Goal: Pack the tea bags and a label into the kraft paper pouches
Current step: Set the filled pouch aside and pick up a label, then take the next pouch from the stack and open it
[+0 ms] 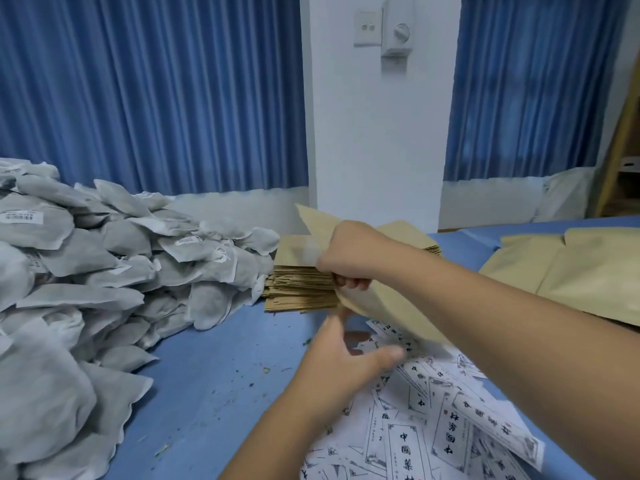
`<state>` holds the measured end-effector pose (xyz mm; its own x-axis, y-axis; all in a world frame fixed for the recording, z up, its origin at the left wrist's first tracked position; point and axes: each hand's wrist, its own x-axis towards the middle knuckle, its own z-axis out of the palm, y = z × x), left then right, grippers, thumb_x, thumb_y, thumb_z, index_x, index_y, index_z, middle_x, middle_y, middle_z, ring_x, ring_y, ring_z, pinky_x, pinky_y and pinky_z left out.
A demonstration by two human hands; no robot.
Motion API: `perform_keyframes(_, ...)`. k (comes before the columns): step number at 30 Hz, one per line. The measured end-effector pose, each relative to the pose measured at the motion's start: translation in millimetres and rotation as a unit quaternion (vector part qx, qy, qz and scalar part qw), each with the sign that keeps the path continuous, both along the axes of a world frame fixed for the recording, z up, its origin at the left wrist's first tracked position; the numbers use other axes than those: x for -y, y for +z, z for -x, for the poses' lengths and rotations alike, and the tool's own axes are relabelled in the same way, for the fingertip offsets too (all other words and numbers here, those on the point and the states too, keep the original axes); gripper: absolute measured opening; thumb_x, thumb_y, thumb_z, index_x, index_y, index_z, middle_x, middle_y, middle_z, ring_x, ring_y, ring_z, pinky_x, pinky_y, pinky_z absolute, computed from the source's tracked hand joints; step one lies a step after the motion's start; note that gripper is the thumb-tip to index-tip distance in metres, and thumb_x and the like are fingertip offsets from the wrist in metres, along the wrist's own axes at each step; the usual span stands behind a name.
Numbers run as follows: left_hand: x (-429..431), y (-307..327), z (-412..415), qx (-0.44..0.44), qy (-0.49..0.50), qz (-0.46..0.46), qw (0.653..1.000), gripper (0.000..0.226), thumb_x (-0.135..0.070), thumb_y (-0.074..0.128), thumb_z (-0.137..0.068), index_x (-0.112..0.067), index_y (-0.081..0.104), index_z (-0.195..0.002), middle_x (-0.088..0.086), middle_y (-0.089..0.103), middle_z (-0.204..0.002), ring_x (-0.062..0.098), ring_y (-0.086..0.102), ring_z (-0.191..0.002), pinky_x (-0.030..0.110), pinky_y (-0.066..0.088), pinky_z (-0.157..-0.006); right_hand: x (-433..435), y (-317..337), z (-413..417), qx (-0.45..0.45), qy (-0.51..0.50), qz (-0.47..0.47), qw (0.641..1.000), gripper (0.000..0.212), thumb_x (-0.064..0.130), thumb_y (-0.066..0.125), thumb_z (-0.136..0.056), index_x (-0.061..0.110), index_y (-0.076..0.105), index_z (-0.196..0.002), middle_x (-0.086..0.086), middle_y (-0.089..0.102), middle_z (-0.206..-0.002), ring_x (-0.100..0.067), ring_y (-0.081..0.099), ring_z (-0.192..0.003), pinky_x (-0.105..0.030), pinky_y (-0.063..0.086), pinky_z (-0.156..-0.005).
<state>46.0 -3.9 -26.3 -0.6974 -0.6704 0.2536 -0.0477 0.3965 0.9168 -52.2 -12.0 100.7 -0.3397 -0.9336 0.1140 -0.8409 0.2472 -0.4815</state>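
The right hand (pixel 349 259) reaches across from the right and has its grip closed on one kraft pouch (pixel 377 306). The fingers are curled under its middle, and the pouch is raised just above the stack of flat pouches (pixel 298 289). The held pouch's long axis runs on a slant. One end points up and away toward the white wall, and the other slopes down toward the person, over the scattered labels (pixel 433 403).

The left hand (pixel 346 353) is just below and in front of that lower end, and it is the nearer hand to it. Its thumb is spread and its fingers stretch up toward the pouch's edge, holding nothing that can be seen. Motion blur hides whether the fingertips already touch the paper.

The next move probably depends on the small gap between the left hand and the pouch's near end. The left hand needs to take that end so the two hands can spread the mouth. Which end is the open one cannot be told from here.

The tea bags (pixel 104 271) are heaped on the left of the blue counter (pixel 207 375), well apart from both hands. Fetching them will likely be a leftward reach for the left hand. The labels lie directly under the left hand. More kraft pouches (pixel 581 271) lie flat at the right.
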Motion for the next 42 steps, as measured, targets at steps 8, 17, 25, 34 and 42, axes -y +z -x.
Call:
perform_keyframes(8, 9, 10, 0, -0.173, 0.108, -0.279, 0.938, 0.029, 0.003, 0.038, -0.087, 0.004, 0.065, -0.097, 0.024, 0.072, -0.083, 0.037, 0.072, -0.073, 0.039, 0.059, -0.061, 14, -20, -33, 0.063, 0.069, 0.073, 0.993, 0.036, 0.032, 0.055, -0.089, -0.001, 0.063, -0.097, -0.013, 0.069, -0.072, -0.023, 0.062, -0.054, -0.035, 0.057, -0.058)
perform_keyframes(17, 39, 7, -20, -0.272, 0.12, -0.359, 0.885, 0.027, 0.001, 0.038, -0.089, 0.013, 0.061, -0.096, 0.026, 0.07, -0.082, 0.029, 0.071, -0.07, 0.035, 0.058, -0.06, -20, -46, -4, -0.092, 0.176, -0.007, 0.98, 0.041, 0.063, 0.061, -0.08, 0.033, 0.068, -0.108, 0.013, 0.061, -0.108, -0.006, 0.055, -0.099, -0.026, 0.046, -0.088)
perform_keyframes(25, 48, 2, -20, -0.263, 0.0, -0.445, 0.856, 0.036, -0.01, 0.043, -0.095, 0.009, 0.045, -0.125, 0.031, 0.062, -0.112, 0.037, 0.067, -0.092, 0.046, 0.059, -0.073, -21, -53, 11, -0.07, 0.187, -0.026, 0.979, 0.024, 0.045, 0.07, -0.081, 0.035, 0.071, -0.103, 0.019, 0.068, -0.1, 0.002, 0.059, -0.082, -0.016, 0.046, -0.075)
perform_keyframes(34, 50, -2, -19, -0.305, -0.073, -0.43, 0.846, 0.052, -0.018, 0.054, -0.093, 0.008, 0.038, -0.135, 0.033, 0.056, -0.125, 0.041, 0.058, -0.117, 0.044, 0.057, -0.083, -20, -51, 25, -0.025, 0.184, -0.026, 0.982, 0.032, 0.054, 0.076, -0.07, 0.035, 0.071, -0.096, 0.044, 0.054, -0.066, 0.024, 0.05, -0.066, 0.0, 0.036, -0.056)
perform_keyframes(42, 44, -5, -14, -0.328, -0.082, -0.371, 0.865, 0.06, -0.02, 0.068, -0.083, -0.001, 0.043, -0.134, 0.02, 0.061, -0.127, 0.034, 0.061, -0.115, 0.037, 0.056, -0.082, -27, -45, 34, 0.043, 0.205, -0.02, 0.978, 0.014, 0.04, 0.071, -0.081, 0.029, 0.075, -0.09, 0.025, 0.066, -0.067, 0.011, 0.056, -0.062, -0.002, 0.039, -0.057)
